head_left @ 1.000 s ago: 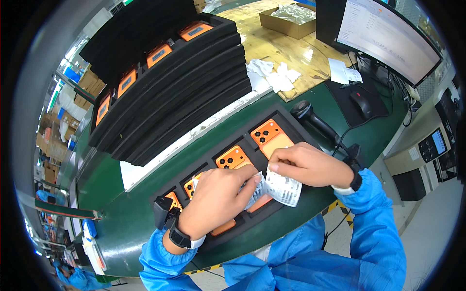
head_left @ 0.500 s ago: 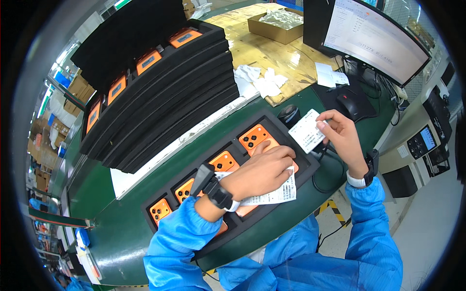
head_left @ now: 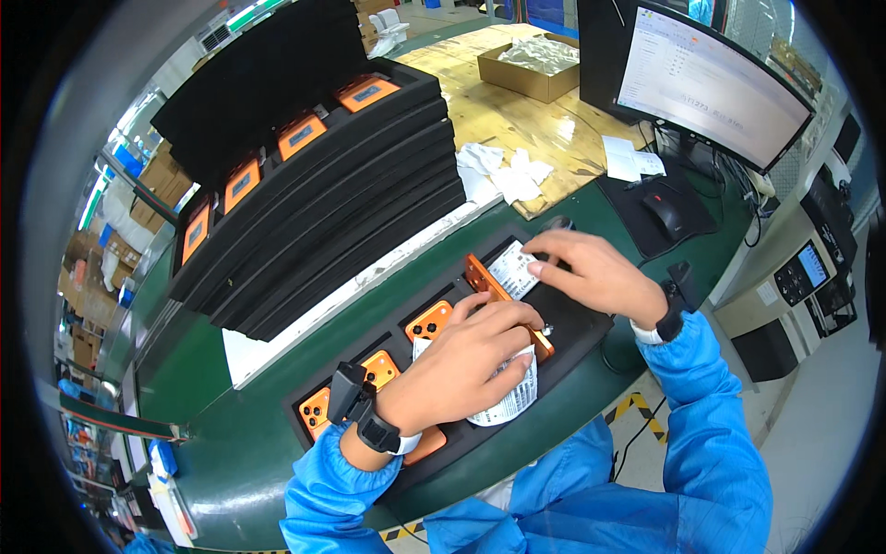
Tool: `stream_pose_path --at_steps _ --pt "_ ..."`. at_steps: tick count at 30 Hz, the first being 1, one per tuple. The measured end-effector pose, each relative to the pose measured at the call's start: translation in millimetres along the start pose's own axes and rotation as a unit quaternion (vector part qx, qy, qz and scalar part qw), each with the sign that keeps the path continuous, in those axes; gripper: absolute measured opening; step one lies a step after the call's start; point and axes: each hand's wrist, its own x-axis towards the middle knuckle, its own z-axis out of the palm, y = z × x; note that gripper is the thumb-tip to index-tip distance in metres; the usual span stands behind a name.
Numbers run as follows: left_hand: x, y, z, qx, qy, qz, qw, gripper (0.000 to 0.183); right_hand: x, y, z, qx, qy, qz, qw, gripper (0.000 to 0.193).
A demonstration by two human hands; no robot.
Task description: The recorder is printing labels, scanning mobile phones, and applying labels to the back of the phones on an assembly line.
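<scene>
My left hand (head_left: 466, 360) grips an orange phone (head_left: 479, 277) that stands tipped up on its long edge in the right end of a dark foam tray (head_left: 580, 334). A printed white sheet (head_left: 519, 399) hangs bent beneath the same hand. With thumb and fingers closed, my right hand (head_left: 598, 273) holds a small white label card (head_left: 513, 270) down in the slot beside the raised phone. Other orange phones, such as the one nearest my left fingers (head_left: 427, 323) and the leftmost one (head_left: 315, 410), lie camera side up in the tray.
Beyond the tray rises a tall stack of black foam trays (head_left: 332, 222), the top one holding orange phones. A mouse (head_left: 663, 212), a monitor (head_left: 715, 88) and a printer (head_left: 794, 268) stand on the right. Crumpled paper (head_left: 517, 177) and a cardboard box (head_left: 531, 72) are behind.
The rightmost phone, flat before, is now tilted up on edge by my left hand. My right hand has brought the label card left and down into the tray slot. The printed sheet has bent.
</scene>
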Motion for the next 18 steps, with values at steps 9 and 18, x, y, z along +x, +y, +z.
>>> stream_pose_path --at_steps 9,18 --pt "-0.6 -6.0 2.2 -0.014 0.014 0.017 1.000 0.019 -11.4 9.4 41.3 -0.271 -0.003 -0.247 0.930 0.042" --pt "-41.2 38.8 -35.6 -0.089 0.070 -0.146 0.983 0.022 -21.1 -28.0 12.2 0.202 0.074 -0.096 0.972 0.022"
